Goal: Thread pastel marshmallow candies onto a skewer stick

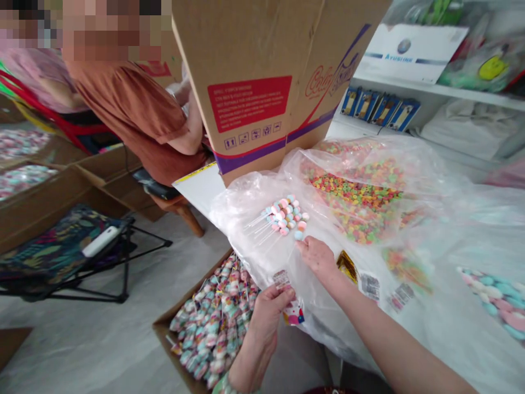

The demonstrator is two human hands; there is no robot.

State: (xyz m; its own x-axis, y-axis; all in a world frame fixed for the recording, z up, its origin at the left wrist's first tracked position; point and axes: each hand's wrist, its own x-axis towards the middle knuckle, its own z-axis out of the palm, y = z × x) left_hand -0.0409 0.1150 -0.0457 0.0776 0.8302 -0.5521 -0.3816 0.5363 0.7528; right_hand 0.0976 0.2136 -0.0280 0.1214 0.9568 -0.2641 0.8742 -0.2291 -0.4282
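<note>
The slightly parted fingers of the right hand grip nothing just beside a heap of pastel candy sticks on a clear plastic bag, while the left hand pinches a small printed wrapper; a careless brush could probably scatter the sticks toward the carton of wrapped sweets.

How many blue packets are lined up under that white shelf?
4, side by side under the white shelf: first packet, second packet, third packet, fourth packet, left to right. More could be hidden behind them.
</note>
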